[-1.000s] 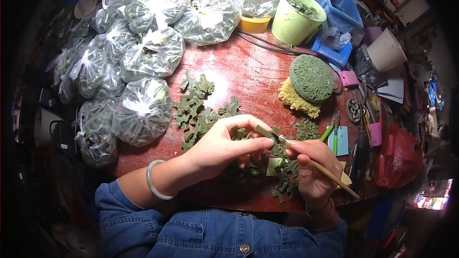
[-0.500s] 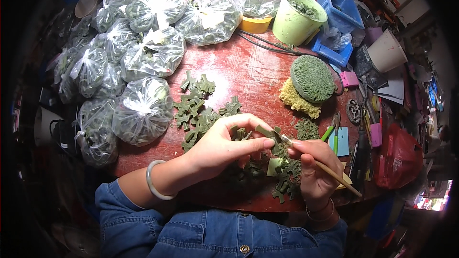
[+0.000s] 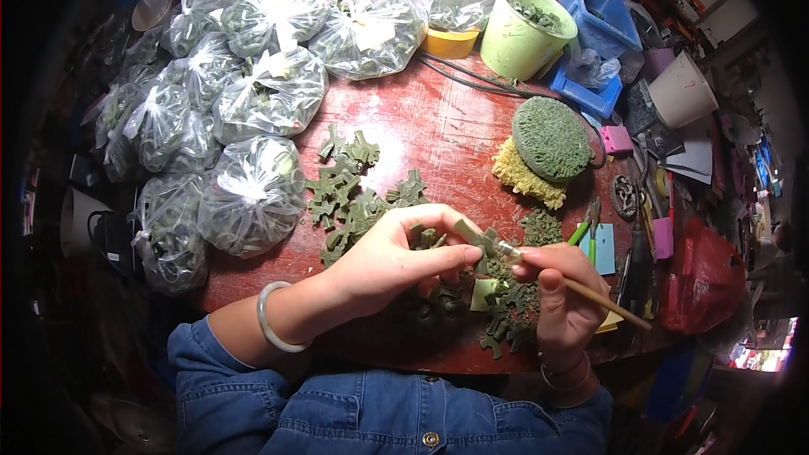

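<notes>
In my left hand (image 3: 396, 248) a dark green flat cut-out piece (image 3: 468, 231) is pinched between thumb and fingertips; more green pieces seem tucked under the curled fingers. My right hand (image 3: 563, 286) grips a slim tool with a wooden handle (image 3: 608, 303) and a pale metal collar, like a brush or small knife. Its tip is close to the piece; whether it touches I cannot tell. Below the hands lie loose green pieces (image 3: 506, 320) beside a yellow paper slip (image 3: 483, 295). A larger heap of such pieces (image 3: 341, 190) spreads left of my hands.
Tied clear plastic bags (image 3: 253, 194) of green pieces crowd the red table's (image 3: 404, 109) left and back. A round green textured pad (image 3: 552, 139) rests on a yellow crumbly block (image 3: 527, 179). Behind stand a pale green bucket (image 3: 514, 42) and blue baskets (image 3: 602, 21). Green-handled pliers (image 3: 592, 240) lie right.
My right hand and the tool have shifted slightly right, drawing the tip back from the held piece. The piece is tilted a little differently; my left hand stays almost in place.
</notes>
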`<state>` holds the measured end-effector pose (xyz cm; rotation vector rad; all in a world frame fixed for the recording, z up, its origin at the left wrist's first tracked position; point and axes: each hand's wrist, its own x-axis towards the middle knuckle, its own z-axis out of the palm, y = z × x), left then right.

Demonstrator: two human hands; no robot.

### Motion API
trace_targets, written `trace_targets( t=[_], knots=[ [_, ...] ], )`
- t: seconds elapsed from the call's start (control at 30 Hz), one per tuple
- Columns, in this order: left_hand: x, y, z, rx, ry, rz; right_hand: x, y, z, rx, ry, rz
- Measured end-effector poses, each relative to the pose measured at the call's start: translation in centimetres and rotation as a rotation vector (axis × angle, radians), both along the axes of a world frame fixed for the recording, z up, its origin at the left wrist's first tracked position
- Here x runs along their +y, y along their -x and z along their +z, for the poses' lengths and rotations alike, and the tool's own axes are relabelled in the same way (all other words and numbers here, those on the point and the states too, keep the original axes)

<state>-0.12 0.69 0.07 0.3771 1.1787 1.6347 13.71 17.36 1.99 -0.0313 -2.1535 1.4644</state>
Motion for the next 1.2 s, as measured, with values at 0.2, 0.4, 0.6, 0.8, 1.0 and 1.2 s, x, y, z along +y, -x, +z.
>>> trace_targets(
  t=[0.2,0.4,0.6,0.8,1.0,1.2],
  knots=[
    [-0.22,-0.03,-0.22,0.071,0.080,-0.139,0.26,0.21,0.30,-0.040,-0.008,-0.009],
    [-0.17,-0.05,-0.14,0.121,0.078,-0.168,0.23,0.24,0.46,-0.108,-0.046,-0.008],
    [-0.19,-0.05,-0.30,0.155,0.048,-0.190,0.38,0.08,0.31,-0.125,0.160,0.023],
    [-0.18,-0.03,-0.24,0.055,0.017,-0.170,0.74,0.00,0.23,-0.151,0.080,0.089],
    [-0.26,0.23,-0.31,0.205,-0.010,-0.203,0.18,0.23,0.59,-0.137,0.264,-0.027],
    [-0.18,0.01,-0.26,0.109,0.043,-0.146,0.56,-0.21,0.53,-0.095,0.132,0.014]
  ],
)
